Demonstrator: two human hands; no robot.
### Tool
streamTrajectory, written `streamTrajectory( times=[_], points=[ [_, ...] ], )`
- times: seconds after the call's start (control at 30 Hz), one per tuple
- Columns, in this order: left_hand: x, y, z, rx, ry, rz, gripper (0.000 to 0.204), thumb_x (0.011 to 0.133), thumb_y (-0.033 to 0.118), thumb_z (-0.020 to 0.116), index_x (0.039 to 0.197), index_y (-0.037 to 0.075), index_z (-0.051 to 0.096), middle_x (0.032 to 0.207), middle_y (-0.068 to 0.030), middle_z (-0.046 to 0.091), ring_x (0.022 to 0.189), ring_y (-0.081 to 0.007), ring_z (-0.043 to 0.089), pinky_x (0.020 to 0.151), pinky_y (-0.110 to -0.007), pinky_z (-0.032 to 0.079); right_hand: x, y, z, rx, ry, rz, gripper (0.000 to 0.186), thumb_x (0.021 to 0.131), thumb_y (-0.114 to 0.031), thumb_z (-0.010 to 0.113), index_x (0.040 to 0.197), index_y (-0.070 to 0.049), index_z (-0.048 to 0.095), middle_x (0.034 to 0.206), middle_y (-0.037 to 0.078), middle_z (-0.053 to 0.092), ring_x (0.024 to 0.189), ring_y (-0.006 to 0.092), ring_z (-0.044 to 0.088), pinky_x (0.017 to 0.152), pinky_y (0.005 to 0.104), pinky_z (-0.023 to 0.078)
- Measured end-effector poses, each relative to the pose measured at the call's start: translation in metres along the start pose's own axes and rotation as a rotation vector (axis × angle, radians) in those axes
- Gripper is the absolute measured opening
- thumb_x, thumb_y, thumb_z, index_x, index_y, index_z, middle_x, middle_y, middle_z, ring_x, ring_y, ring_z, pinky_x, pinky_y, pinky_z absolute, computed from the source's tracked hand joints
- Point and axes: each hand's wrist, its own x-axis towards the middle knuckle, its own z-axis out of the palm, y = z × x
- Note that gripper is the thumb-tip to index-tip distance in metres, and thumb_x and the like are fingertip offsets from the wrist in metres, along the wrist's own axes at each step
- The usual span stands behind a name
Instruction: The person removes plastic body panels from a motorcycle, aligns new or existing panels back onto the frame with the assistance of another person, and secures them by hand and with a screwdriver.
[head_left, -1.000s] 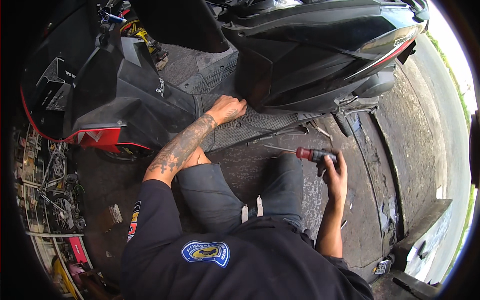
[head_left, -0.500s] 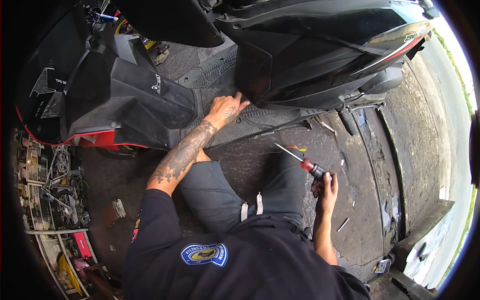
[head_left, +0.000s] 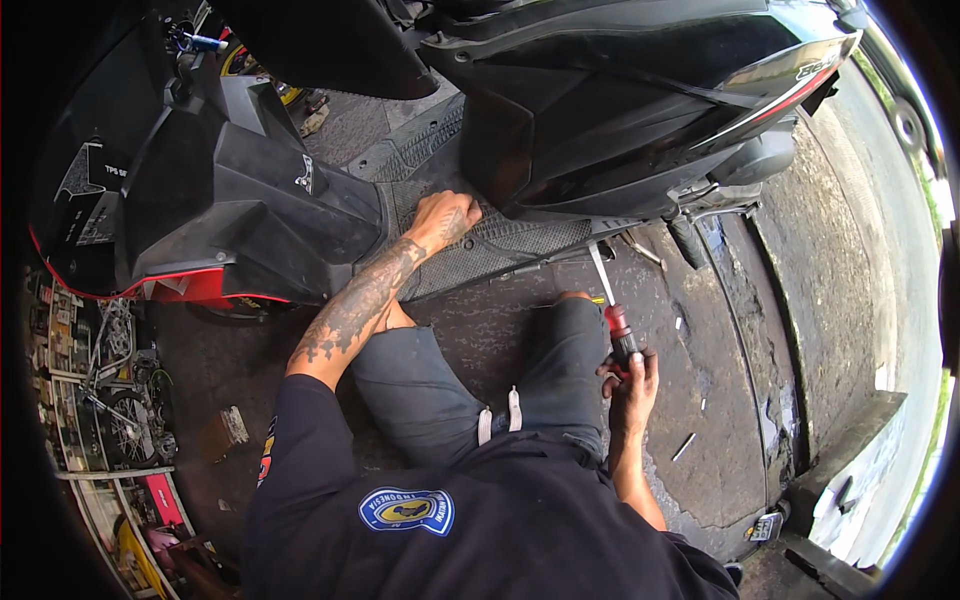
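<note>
A black scooter (head_left: 590,120) stands across the space in front of me, its ribbed footboard (head_left: 540,236) nearest my legs. My left hand (head_left: 447,220) rests on the footboard beside the lower front corner of the body panel. Its fingers are curled in, and whatever they may hold is hidden. In my right hand (head_left: 632,385) is a screwdriver (head_left: 619,330) with a red and black handle. The metal shaft points away from me, its tip close to the footboard's right end.
A small metal rod (head_left: 684,446) lies on the dark ground to my right. Shelves (head_left: 75,375) with parts line the left side, near a piece of cardboard (head_left: 232,428). A low wall (head_left: 850,440) and a road (head_left: 890,230) are at the right.
My left hand's fingers, stretched toward the panel corner before, have curled in. My right hand has moved slightly left, and the screwdriver has swung from pointing left to pointing more straight ahead.
</note>
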Motion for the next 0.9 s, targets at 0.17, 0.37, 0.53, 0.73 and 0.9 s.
streamTrajectory(
  times=[0.17, 0.37, 0.53, 0.73, 0.9],
  points=[
    [-0.022, -0.011, -0.009, -1.367, 0.065, -0.55, 0.028, 0.093, 0.031, 0.053, 0.088, 0.005, 0.062, 0.058, -0.0035, 0.047, 0.052, -0.0146, 0.046, 0.049, -0.029, 0.037, -0.006, -0.001, 0.018, -0.078, -0.105, 0.039, 0.045, 0.092, -0.025, 0.051, 0.128, -0.002, 0.037, 0.079, 0.011, 0.058, 0.058, 0.0155, 0.057, 0.043, 0.0229, 0.042],
    [-0.078, 0.087, -0.032, -2.435, 0.25, -0.409, 0.019, 0.098, 0.026, 0.048, 0.107, 0.011, 0.055, 0.05, 0.0066, 0.019, 0.04, -0.0046, 0.019, 0.035, -0.02, 0.017, -0.026, -0.047, 0.052, -0.397, -0.364, 0.017, 0.049, 0.092, -0.024, 0.048, 0.138, -0.006, 0.041, 0.07, 0.0, 0.048, 0.051, 0.0048, 0.04, 0.045, 0.0193, 0.033],
    [-0.082, 0.127, -0.027, -2.648, 0.311, -0.363, 0.029, 0.096, 0.034, 0.051, 0.109, 0.012, 0.064, 0.047, 0.0073, 0.017, 0.037, -0.0054, 0.015, 0.034, -0.021, 0.017, -0.032, -0.06, 0.077, -0.639, -0.445, -0.194, 0.043, 0.09, -0.012, 0.049, 0.131, -0.001, 0.047, 0.1, 0.015, 0.061, 0.084, 0.0193, 0.059, 0.08, 0.0306, 0.045],
    [-0.081, 0.146, -0.03, -2.669, 0.311, -0.342, 0.033, 0.097, 0.038, 0.049, 0.114, 0.014, 0.063, 0.047, 0.0073, 0.015, 0.037, -0.0055, 0.013, 0.033, -0.021, 0.015, -0.035, -0.06, 0.081, -0.658, -0.42, -0.265, 0.042, 0.09, -0.01, 0.049, 0.13, 0.001, 0.047, 0.115, 0.018, 0.06, 0.1, 0.0233, 0.06, 0.089, 0.0316, 0.043],
    [-0.08, 0.153, -0.03, -2.692, 0.331, -0.369, 0.033, 0.097, 0.039, 0.048, 0.115, 0.014, 0.062, 0.048, 0.0071, 0.015, 0.038, -0.0056, 0.013, 0.033, -0.021, 0.015, -0.042, -0.062, 0.082, -0.623, -0.378, -0.196, 0.041, 0.09, -0.01, 0.049, 0.13, 0.001, 0.048, 0.113, 0.017, 0.061, 0.097, 0.0218, 0.059, 0.088, 0.0311, 0.043]
  ],
)
